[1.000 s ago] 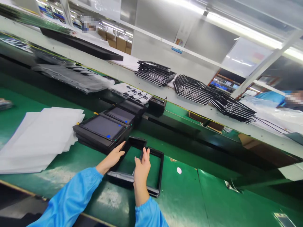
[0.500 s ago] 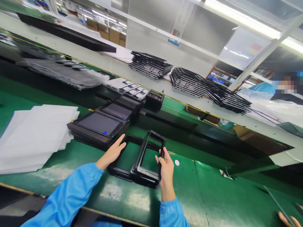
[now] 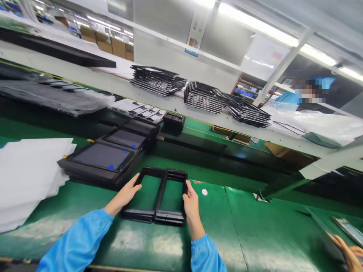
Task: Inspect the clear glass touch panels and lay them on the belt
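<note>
Two stacks of black rectangular frames lie side by side on the green bench, the left stack [image 3: 138,216] against the right stack [image 3: 170,218]. My left hand [image 3: 124,194] rests along the outer side of the left stack, fingers stretched out and thumb apart. On the opposite side, my right hand [image 3: 192,206] holds the outer edge of the right stack's top frame, its thumb over the rim. Green bench shows through both frame openings. Fingers on the outer sides are partly hidden.
Black units with dark screens [image 3: 100,155] stand left of the frames, beside white sheets [image 3: 28,177]. Stacked black frames [image 3: 157,80] line the shelf behind. A support post [image 3: 289,185] and another person's hand [image 3: 347,249], near a thin dark panel, are at right.
My right hand carried a black frame rightward from between the stacks, and it now lies level on the right stack. My left hand stayed beside the left stack. The view shifted.
</note>
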A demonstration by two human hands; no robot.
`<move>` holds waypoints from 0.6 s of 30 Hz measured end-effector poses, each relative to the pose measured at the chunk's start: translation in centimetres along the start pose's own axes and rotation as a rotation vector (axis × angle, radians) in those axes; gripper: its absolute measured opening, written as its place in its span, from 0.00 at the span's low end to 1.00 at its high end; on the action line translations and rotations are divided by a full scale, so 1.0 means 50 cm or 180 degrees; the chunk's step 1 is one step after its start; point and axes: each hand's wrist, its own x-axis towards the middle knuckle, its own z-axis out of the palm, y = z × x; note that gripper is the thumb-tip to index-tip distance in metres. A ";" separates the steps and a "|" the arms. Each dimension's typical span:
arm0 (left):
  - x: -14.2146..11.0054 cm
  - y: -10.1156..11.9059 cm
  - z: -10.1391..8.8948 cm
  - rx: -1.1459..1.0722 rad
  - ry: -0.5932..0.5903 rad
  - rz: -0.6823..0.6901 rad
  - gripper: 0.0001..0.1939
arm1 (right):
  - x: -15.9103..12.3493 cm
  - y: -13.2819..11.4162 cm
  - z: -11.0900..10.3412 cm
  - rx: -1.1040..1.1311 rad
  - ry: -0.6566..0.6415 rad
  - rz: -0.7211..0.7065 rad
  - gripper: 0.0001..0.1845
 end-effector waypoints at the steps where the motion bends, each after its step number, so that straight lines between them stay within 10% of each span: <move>1: -0.002 0.004 -0.003 0.0030 -0.0008 0.0017 0.45 | -0.001 0.000 0.002 0.0004 0.0027 -0.0019 0.41; 9: 0.017 0.049 -0.031 0.0286 0.0096 -0.0008 0.54 | -0.027 -0.053 -0.080 0.0086 0.0689 -0.0329 0.33; 14: -0.014 0.130 -0.022 0.0153 0.0238 0.0044 0.59 | -0.132 -0.074 -0.308 -0.0149 0.1750 -0.0568 0.21; 18: -0.133 0.230 0.095 0.0163 -0.0109 0.0868 0.35 | -0.293 -0.041 -0.531 -0.0197 0.3176 -0.0146 0.26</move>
